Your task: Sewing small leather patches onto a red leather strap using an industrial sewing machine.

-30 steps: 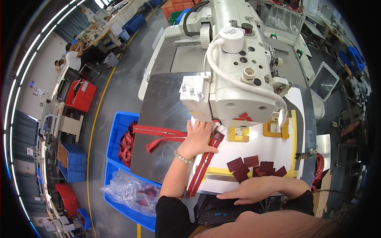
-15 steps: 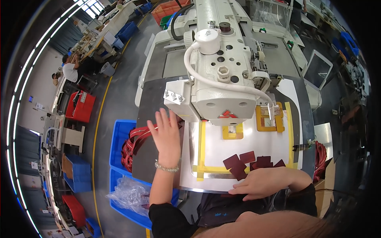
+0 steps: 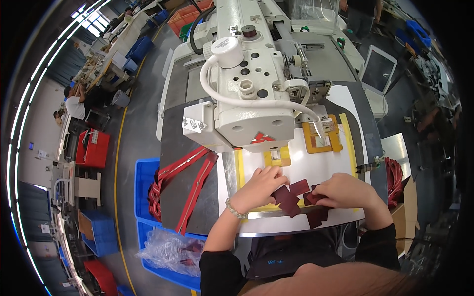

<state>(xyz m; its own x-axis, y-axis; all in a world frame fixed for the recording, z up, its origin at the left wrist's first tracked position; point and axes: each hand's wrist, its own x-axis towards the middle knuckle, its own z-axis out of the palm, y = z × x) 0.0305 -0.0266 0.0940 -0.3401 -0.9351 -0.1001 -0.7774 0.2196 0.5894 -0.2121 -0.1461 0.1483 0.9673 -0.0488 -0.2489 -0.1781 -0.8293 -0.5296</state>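
Observation:
Both my hands are at several small maroon rectangular patches (image 3: 298, 187) on the white sheet (image 3: 311, 169) with yellow taped edges. My left hand (image 3: 259, 190), wearing a bead bracelet, has its fingers bent over a patch at the pile's left. The fingers of my right hand (image 3: 338, 191) are curled round a patch at the right side. Above them is the white sewing-machine head (image 3: 249, 123), with yellow template frames (image 3: 335, 148) beside and below it. Red zipper strips (image 3: 197, 187) lie on the dark metal plate left of the sheet.
A blue bin (image 3: 140, 187) of red strips and another with crumpled plastic (image 3: 170, 244) flank the left side. At right are a cardboard box (image 3: 405, 229), red bundles (image 3: 394, 180) and a screen (image 3: 376, 71). Co-workers (image 3: 74, 106) sit across the yellow-lined aisle; another person (image 3: 360, 15) stands behind.
My left hand has left the zipper strips and moved rightward to the patches, its fingers bending. My right hand has risen and closed among them. Some patches have shifted down toward the front edge.

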